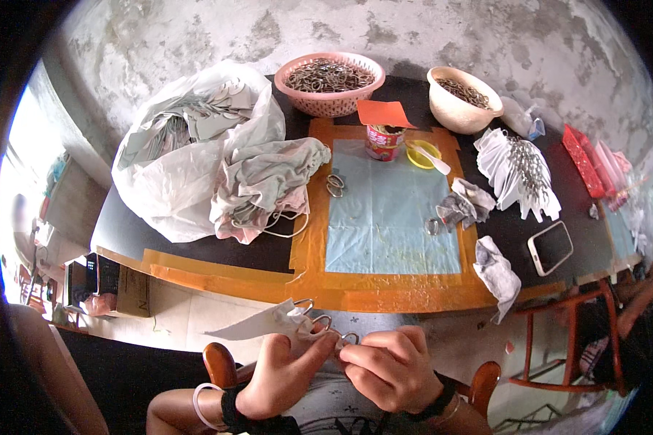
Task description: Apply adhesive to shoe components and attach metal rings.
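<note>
Just below the table's front edge, my left hand (290,370) is closed on a stack of white pieces (257,323), card-like or cloth. Curved metal rings (323,320) stick up from the stack. My right hand (392,368) has its fingers curled in a pinch close to my left fingertips. A metal ring (350,338) shows at its fingers; whether it is joined to a white piece is hidden. On the table, a fan of white pieces with rings (519,174) lies at the right. Loose rings (334,185) rest on the blue sheet's left border.
A pink basket (330,107) and a cream bowl (461,119) of rings stand at the back. Left sits a plastic bag (149,196) of white pieces. A red tub (382,145), yellow lid (422,155), crumpled cloths (497,270) and phone (551,249) lie around the blue sheet (388,217).
</note>
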Tool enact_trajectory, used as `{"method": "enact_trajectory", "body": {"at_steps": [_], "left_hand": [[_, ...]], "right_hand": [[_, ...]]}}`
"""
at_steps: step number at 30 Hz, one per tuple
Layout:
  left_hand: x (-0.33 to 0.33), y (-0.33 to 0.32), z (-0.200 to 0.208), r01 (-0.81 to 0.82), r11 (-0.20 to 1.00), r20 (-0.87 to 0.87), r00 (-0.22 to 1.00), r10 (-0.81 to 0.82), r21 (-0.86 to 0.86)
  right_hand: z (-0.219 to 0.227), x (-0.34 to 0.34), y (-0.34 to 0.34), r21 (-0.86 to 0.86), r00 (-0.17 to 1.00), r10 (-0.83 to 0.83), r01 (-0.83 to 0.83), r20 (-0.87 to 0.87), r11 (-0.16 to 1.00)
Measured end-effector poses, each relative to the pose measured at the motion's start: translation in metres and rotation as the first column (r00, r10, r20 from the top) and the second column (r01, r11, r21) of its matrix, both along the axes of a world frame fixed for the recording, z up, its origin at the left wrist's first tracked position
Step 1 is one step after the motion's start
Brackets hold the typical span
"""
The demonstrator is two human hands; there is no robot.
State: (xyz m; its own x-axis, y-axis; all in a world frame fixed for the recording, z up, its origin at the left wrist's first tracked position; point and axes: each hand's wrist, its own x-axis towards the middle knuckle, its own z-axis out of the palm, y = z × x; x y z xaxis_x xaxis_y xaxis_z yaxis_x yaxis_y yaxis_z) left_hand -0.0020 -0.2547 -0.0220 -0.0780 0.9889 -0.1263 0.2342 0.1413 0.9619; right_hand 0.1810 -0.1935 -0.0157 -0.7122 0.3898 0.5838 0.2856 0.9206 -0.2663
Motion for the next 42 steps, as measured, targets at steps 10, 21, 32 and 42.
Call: {"method": "enact_trajectory", "body": {"at_steps": [10, 21, 32, 42], "left_hand": [[0.006, 0.000, 0.006, -0.182, 0.972, 0.287, 0.933, 0.219, -0.151], [0.006, 0.001, 0.008, -0.148, 0.973, 0.308, 0.931, 0.197, -0.175], [0.001, 0.003, 0.007, -0.018, 0.996, 0.120, 0.992, 0.028, -0.085], [0.002, 0.007, 0.004, -0.196, 0.941, 0.429, 0.851, 0.304, -0.277]], "right_hand": [[-0.008, 0.002, -0.006, 0.210, 0.995, -0.099, 0.097, 0.000, 0.973], [-0.007, 0.000, -0.005, 0.202, 0.992, -0.129, 0.127, -0.003, 0.971], [-0.001, 0.000, 0.005, -0.052, 0.996, 0.041, -0.037, 0.076, 0.998], [0.014, 0.000, 0.001, -0.057, 0.989, -0.005, 0.013, 0.144, 0.998]]}}
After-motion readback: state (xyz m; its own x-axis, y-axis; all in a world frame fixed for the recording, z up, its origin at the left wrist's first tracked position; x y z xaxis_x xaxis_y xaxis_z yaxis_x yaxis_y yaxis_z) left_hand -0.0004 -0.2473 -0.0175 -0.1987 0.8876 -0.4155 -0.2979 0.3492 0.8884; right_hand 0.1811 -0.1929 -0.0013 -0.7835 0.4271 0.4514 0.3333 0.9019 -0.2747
